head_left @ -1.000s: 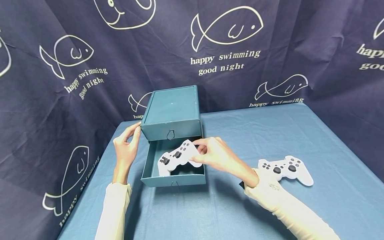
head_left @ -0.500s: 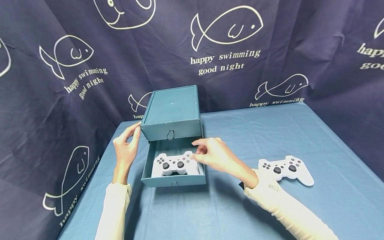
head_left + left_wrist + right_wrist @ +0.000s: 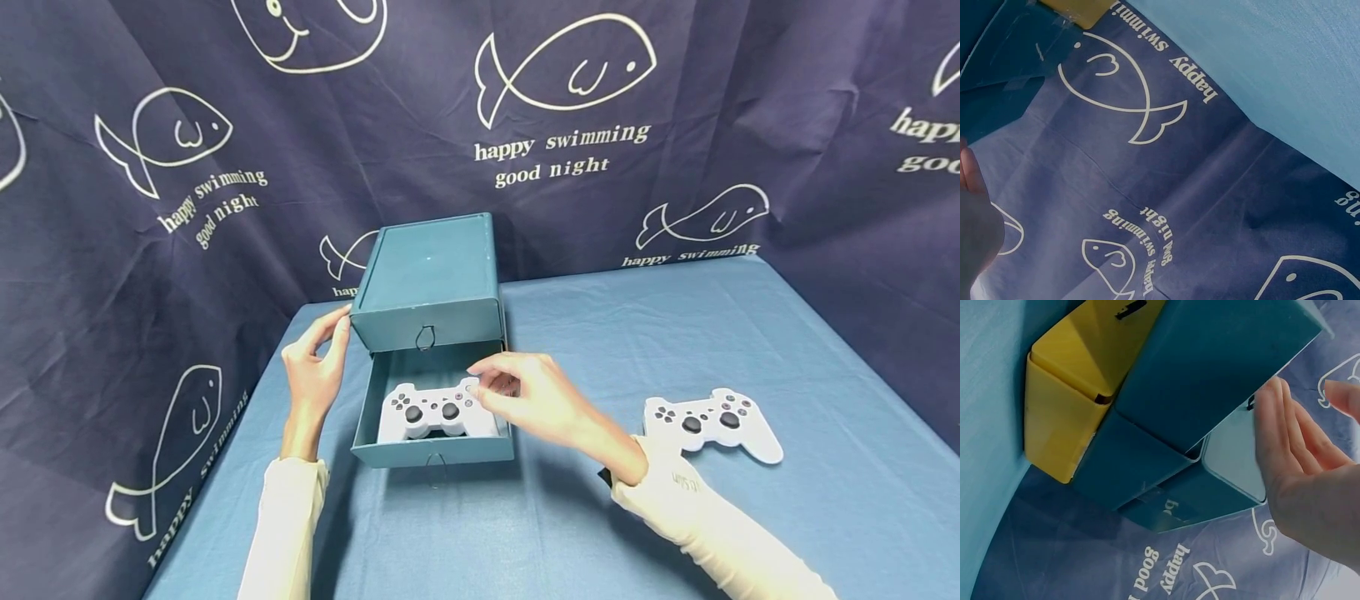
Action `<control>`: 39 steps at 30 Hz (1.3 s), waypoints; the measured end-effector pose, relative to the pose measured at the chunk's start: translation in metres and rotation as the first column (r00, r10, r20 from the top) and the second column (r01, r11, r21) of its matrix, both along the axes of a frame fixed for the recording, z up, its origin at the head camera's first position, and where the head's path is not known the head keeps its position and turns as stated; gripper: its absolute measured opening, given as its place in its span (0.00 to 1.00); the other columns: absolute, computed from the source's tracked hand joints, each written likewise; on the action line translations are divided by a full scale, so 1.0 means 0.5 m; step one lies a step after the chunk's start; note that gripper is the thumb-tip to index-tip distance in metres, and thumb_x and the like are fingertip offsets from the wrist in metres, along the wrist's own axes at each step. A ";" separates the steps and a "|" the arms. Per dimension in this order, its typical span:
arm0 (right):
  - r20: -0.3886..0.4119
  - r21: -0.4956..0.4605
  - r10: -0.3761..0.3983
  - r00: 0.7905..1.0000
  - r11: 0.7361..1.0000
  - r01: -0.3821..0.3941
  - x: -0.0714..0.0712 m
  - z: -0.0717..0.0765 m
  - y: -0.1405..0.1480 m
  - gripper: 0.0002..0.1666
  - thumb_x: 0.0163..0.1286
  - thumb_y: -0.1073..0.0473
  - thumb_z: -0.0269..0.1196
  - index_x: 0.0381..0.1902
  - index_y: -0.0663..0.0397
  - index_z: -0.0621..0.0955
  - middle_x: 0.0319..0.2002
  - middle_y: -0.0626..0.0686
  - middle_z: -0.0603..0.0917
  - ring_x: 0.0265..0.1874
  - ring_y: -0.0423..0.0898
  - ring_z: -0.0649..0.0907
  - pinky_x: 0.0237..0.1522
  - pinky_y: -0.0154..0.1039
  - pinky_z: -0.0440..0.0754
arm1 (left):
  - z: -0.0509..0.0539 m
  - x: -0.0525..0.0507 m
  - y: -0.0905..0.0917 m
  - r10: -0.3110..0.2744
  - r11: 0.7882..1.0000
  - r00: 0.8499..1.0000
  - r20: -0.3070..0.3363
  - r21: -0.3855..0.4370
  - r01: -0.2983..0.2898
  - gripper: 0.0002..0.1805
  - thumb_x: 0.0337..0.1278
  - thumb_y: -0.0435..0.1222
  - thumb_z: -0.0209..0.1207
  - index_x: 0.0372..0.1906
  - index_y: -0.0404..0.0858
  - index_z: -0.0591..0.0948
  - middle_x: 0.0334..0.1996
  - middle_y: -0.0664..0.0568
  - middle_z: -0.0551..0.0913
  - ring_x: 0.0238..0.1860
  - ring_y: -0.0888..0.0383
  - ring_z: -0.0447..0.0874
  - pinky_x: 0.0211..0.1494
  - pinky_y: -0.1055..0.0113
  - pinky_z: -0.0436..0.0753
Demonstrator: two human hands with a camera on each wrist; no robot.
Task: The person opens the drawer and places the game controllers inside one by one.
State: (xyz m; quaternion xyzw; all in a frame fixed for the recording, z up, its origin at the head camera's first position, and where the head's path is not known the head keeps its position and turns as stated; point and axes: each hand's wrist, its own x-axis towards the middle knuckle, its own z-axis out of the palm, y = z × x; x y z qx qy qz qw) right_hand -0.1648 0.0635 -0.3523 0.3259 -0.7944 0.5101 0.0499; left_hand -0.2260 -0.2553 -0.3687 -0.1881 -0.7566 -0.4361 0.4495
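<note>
In the head view a white game controller [image 3: 437, 410] lies flat, sticks up, inside the pulled-out drawer [image 3: 435, 452] of a teal drawer box [image 3: 431, 265]. My right hand [image 3: 536, 398] hovers over the drawer's right side, close to the controller's right end. Its thumb and fingers are apart; whether a fingertip touches the controller cannot be told. In the right wrist view the fingers of that hand [image 3: 1300, 447] are fairly straight beside the teal box. My left hand [image 3: 315, 358] rests its fingertips at the left front corner of the upper drawer [image 3: 465, 323].
A second white game controller [image 3: 712, 423] lies on the blue tablecloth [image 3: 600, 533] at the right. Below the open teal drawer sits a yellow drawer box [image 3: 1063, 422], seen in the right wrist view. A dark blue fish-print curtain [image 3: 705, 75] stands behind and along the sides.
The controller was tilted in my right hand and now lies flat in the drawer, let go. My right hand has since shifted slightly; the left hand has stayed put.
</note>
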 end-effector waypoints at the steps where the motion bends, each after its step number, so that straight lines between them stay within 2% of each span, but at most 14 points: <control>1: -0.017 -0.016 0.001 1.000 1.000 -0.001 0.003 -0.001 0.000 0.16 0.68 0.64 0.65 0.52 0.61 0.87 0.34 0.42 0.86 0.35 0.38 0.85 0.44 0.38 0.84 | 0.001 0.000 0.000 0.000 1.000 1.000 0.001 0.004 0.000 0.13 0.61 0.19 0.64 0.49 0.29 0.89 0.40 0.38 0.90 0.43 0.76 0.85 0.50 0.78 0.77; 6: -0.152 -0.108 0.013 0.988 0.994 -0.029 0.021 -0.002 -0.004 0.14 0.67 0.68 0.66 0.50 0.62 0.87 0.38 0.45 0.87 0.35 0.39 0.85 0.42 0.39 0.84 | 0.003 0.002 0.002 0.001 1.000 1.000 0.003 0.003 -0.001 0.13 0.62 0.20 0.64 0.49 0.30 0.89 0.40 0.39 0.90 0.43 0.75 0.86 0.50 0.78 0.77; 11: -0.284 -0.183 0.069 0.956 0.975 -0.124 0.040 -0.011 -0.009 0.15 0.64 0.72 0.67 0.50 0.62 0.87 0.39 0.47 0.87 0.34 0.40 0.85 0.39 0.38 0.85 | 0.004 0.003 0.002 -0.002 1.000 1.000 0.002 0.006 0.002 0.13 0.62 0.20 0.64 0.49 0.30 0.89 0.40 0.39 0.90 0.43 0.75 0.86 0.50 0.78 0.78; 18: -0.415 -0.181 0.175 0.893 0.946 -0.269 0.069 -0.036 -0.024 0.17 0.66 0.72 0.67 0.52 0.59 0.85 0.34 0.48 0.86 0.34 0.39 0.85 0.37 0.32 0.84 | 0.002 0.001 0.000 0.002 1.000 1.000 0.006 0.009 -0.002 0.13 0.61 0.20 0.64 0.49 0.30 0.89 0.40 0.39 0.90 0.43 0.76 0.85 0.50 0.78 0.77; 21: -0.428 -0.162 0.208 0.879 0.940 -0.301 0.082 -0.049 -0.032 0.16 0.68 0.70 0.67 0.53 0.59 0.85 0.34 0.48 0.86 0.35 0.38 0.85 0.37 0.30 0.83 | 0.001 0.002 0.000 0.000 1.000 1.000 0.008 0.009 0.000 0.13 0.61 0.20 0.64 0.49 0.30 0.89 0.40 0.39 0.90 0.43 0.76 0.85 0.50 0.78 0.77; 24: -0.411 -0.129 0.236 0.880 0.941 -0.313 0.092 -0.065 -0.038 0.16 0.68 0.70 0.67 0.53 0.59 0.85 0.34 0.47 0.86 0.36 0.37 0.84 0.38 0.28 0.82 | 0.003 0.002 0.001 -0.004 1.000 1.000 0.009 0.009 0.004 0.13 0.62 0.20 0.64 0.49 0.30 0.89 0.40 0.39 0.90 0.43 0.75 0.86 0.50 0.78 0.77; 28: -0.366 -0.085 0.259 0.894 0.947 -0.309 0.099 -0.085 -0.043 0.15 0.69 0.67 0.67 0.53 0.59 0.84 0.34 0.46 0.86 0.37 0.35 0.84 0.38 0.27 0.81 | 0.004 0.004 0.002 -0.007 1.000 1.000 0.010 0.005 0.007 0.13 0.62 0.21 0.64 0.50 0.31 0.89 0.40 0.40 0.90 0.43 0.74 0.86 0.50 0.78 0.77; 33: -0.324 -0.044 0.255 0.911 0.958 -0.284 0.099 -0.108 -0.050 0.14 0.71 0.64 0.67 0.53 0.61 0.85 0.35 0.47 0.87 0.37 0.33 0.84 0.38 0.26 0.81 | 0.005 0.006 0.003 -0.006 1.000 1.000 0.010 0.001 0.006 0.13 0.62 0.21 0.64 0.50 0.31 0.89 0.41 0.40 0.90 0.43 0.75 0.86 0.50 0.77 0.78; 39: -0.280 0.044 0.236 0.931 0.971 -0.233 0.101 -0.127 -0.058 0.19 0.68 0.64 0.68 0.57 0.58 0.83 0.38 0.45 0.89 0.39 0.34 0.86 0.38 0.24 0.80 | 0.004 0.005 0.002 -0.002 1.000 1.000 0.009 0.003 0.002 0.13 0.62 0.21 0.64 0.50 0.31 0.89 0.40 0.40 0.90 0.43 0.75 0.86 0.51 0.77 0.78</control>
